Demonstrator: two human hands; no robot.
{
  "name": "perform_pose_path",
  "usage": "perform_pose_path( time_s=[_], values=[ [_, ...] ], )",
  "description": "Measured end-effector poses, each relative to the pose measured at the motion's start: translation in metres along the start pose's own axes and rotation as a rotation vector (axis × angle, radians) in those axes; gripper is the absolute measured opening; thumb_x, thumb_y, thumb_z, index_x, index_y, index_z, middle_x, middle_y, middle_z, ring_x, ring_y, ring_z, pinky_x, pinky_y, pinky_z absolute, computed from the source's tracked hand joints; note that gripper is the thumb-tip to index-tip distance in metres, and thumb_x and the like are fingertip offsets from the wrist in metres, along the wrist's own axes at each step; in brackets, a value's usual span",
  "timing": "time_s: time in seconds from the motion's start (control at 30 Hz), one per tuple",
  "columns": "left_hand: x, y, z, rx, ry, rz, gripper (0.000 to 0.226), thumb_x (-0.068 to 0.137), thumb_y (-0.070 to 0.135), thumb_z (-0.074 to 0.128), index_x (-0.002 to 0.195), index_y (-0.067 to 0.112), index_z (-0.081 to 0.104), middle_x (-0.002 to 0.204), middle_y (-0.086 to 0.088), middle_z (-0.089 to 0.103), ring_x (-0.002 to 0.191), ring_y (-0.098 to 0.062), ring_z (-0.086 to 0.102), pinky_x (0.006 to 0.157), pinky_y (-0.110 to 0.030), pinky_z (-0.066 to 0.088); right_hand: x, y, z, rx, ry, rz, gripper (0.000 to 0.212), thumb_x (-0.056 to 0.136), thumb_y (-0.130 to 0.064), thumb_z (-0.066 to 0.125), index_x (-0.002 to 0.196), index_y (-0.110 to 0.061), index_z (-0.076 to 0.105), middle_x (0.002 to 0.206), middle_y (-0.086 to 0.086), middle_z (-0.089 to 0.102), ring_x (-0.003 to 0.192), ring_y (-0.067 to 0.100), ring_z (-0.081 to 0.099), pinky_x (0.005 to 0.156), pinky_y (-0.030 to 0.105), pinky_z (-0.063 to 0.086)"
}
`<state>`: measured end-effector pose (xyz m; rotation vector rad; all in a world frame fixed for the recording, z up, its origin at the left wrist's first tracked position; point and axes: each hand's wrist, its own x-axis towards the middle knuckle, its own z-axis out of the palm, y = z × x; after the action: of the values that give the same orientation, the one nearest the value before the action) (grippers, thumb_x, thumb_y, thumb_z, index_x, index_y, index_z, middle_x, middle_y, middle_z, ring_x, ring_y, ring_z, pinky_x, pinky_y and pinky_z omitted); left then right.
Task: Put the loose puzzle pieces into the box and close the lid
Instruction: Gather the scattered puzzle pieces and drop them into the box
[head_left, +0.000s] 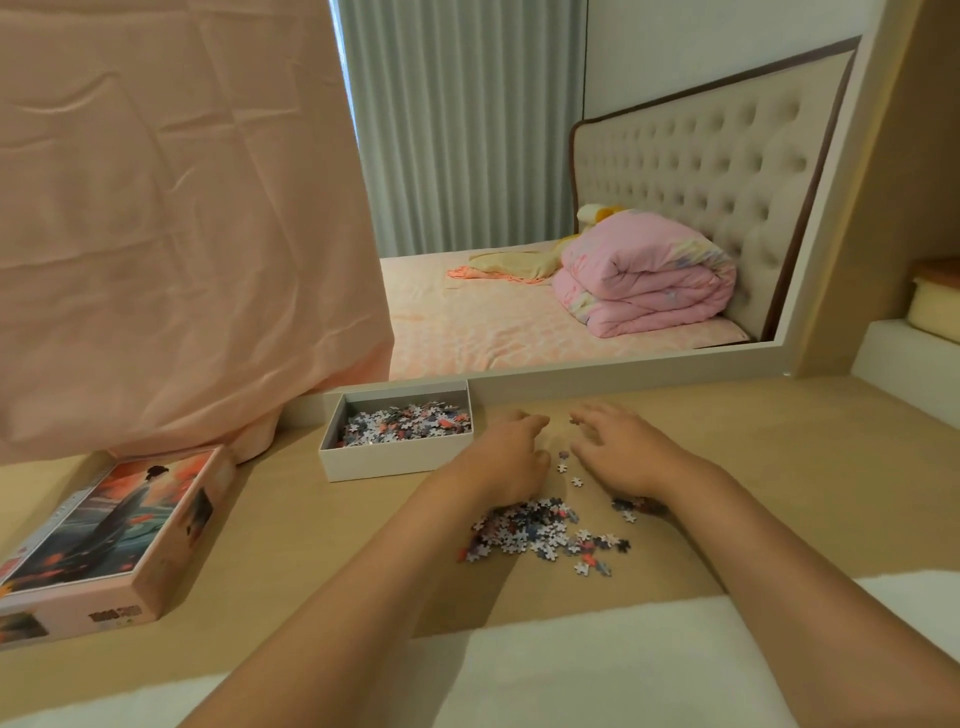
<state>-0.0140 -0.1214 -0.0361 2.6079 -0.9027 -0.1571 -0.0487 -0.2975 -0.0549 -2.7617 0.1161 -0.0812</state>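
Note:
A white open box (374, 460) stands on the tan table, partly filled with small puzzle pieces (410, 422). Its pink lid (111, 530), printed with a painted figure, lies face up at the left. A pile of loose pieces (530, 527) lies in front of me, with a few strays (569, 470) between my hands. My left hand (511, 457) rests palm down just right of the box, fingers curled on the table. My right hand (621, 449) lies flat a little further right, fingers spread. Neither hand visibly holds a piece.
A pink cloth (171, 234) hangs over the left part of a mirror (571, 208), its hem touching the table behind the lid. The mirror frame runs right behind the box. A white ledge (909, 358) rises at the right. A white surface (597, 665) borders the table's near edge.

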Motion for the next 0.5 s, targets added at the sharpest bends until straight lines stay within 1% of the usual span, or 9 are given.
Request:
perform_pose_path(
  time_s=[0.07, 0.13, 0.2, 0.27, 0.3, 0.37, 0.43, 0.5],
  values=[
    [0.015, 0.004, 0.002, 0.067, -0.071, -0.053, 0.055, 0.102, 0.032, 0.036, 0.152, 0.011, 0.025, 0.159, -0.007, 0.020, 0.143, -0.028, 0.026, 0.115, -0.038, 0.023, 0.005, 0.004, 0.004, 0.002, -0.046, -0.019, 0.064, 0.100, -0.043, 0.041, 0.157, -0.021, 0.021, 0.165, 0.001, 0.012, 0.151, 0.017, 0.010, 0.123, 0.035, 0.011],
    [0.024, 0.007, 0.003, 0.101, -0.116, -0.088, 0.055, 0.103, 0.035, 0.032, 0.149, 0.005, 0.028, 0.158, -0.011, 0.022, 0.143, -0.029, 0.026, 0.115, -0.038, 0.022, 0.009, 0.005, 0.006, -0.005, -0.099, -0.037, 0.064, 0.102, -0.046, 0.037, 0.157, -0.020, 0.016, 0.165, 0.000, 0.008, 0.151, 0.014, 0.007, 0.122, 0.031, 0.007],
    [0.029, 0.008, 0.006, 0.113, -0.145, -0.102, 0.051, 0.104, 0.036, 0.031, 0.141, 0.001, 0.039, 0.150, -0.015, 0.035, 0.136, -0.030, 0.034, 0.111, -0.038, 0.027, 0.010, 0.005, 0.007, 0.009, -0.131, -0.051, 0.060, 0.103, -0.044, 0.036, 0.156, -0.020, 0.022, 0.164, 0.000, 0.014, 0.151, 0.014, 0.012, 0.120, 0.029, 0.010],
    [0.030, 0.005, 0.011, 0.107, -0.127, -0.079, 0.048, 0.103, 0.039, 0.033, 0.130, 0.002, 0.050, 0.140, -0.015, 0.045, 0.128, -0.029, 0.042, 0.107, -0.038, 0.032, 0.009, 0.003, 0.004, 0.062, -0.105, -0.070, 0.050, 0.103, -0.036, 0.041, 0.150, -0.020, 0.039, 0.160, -0.001, 0.029, 0.147, 0.015, 0.026, 0.119, 0.029, 0.018],
    [0.030, 0.002, 0.014, 0.073, -0.100, -0.062, 0.046, 0.102, 0.041, 0.035, 0.125, 0.006, 0.053, 0.137, -0.013, 0.048, 0.124, -0.028, 0.046, 0.105, -0.039, 0.035, 0.008, 0.002, 0.002, 0.105, -0.075, -0.074, 0.044, 0.101, -0.030, 0.045, 0.144, -0.022, 0.050, 0.154, -0.001, 0.041, 0.141, 0.015, 0.036, 0.118, 0.030, 0.025],
    [0.026, -0.003, 0.018, 0.017, -0.055, -0.014, 0.036, 0.100, 0.039, 0.041, 0.120, 0.013, 0.055, 0.130, -0.008, 0.051, 0.118, -0.026, 0.050, 0.101, -0.038, 0.040, 0.005, 0.000, -0.001, 0.205, -0.042, -0.073, 0.036, 0.093, -0.019, 0.051, 0.123, -0.030, 0.068, 0.133, -0.005, 0.063, 0.122, 0.013, 0.056, 0.108, 0.034, 0.041],
    [0.019, -0.004, 0.019, 0.001, -0.061, 0.046, 0.032, 0.098, 0.034, 0.044, 0.123, 0.017, 0.055, 0.128, -0.005, 0.052, 0.116, -0.024, 0.050, 0.100, -0.037, 0.041, 0.001, -0.002, -0.004, 0.259, -0.056, -0.077, 0.038, 0.085, -0.013, 0.052, 0.100, -0.038, 0.076, 0.111, -0.011, 0.073, 0.101, 0.010, 0.065, 0.095, 0.036, 0.052],
    [0.008, -0.003, 0.017, -0.022, -0.079, 0.093, 0.034, 0.097, 0.033, 0.048, 0.128, 0.023, 0.054, 0.127, -0.001, 0.053, 0.114, -0.020, 0.050, 0.097, -0.033, 0.040, -0.005, -0.004, -0.008, 0.311, -0.060, -0.056, 0.039, 0.083, -0.009, 0.052, 0.085, -0.039, 0.077, 0.098, -0.013, 0.074, 0.089, 0.006, 0.067, 0.088, 0.033, 0.056]
  ],
)
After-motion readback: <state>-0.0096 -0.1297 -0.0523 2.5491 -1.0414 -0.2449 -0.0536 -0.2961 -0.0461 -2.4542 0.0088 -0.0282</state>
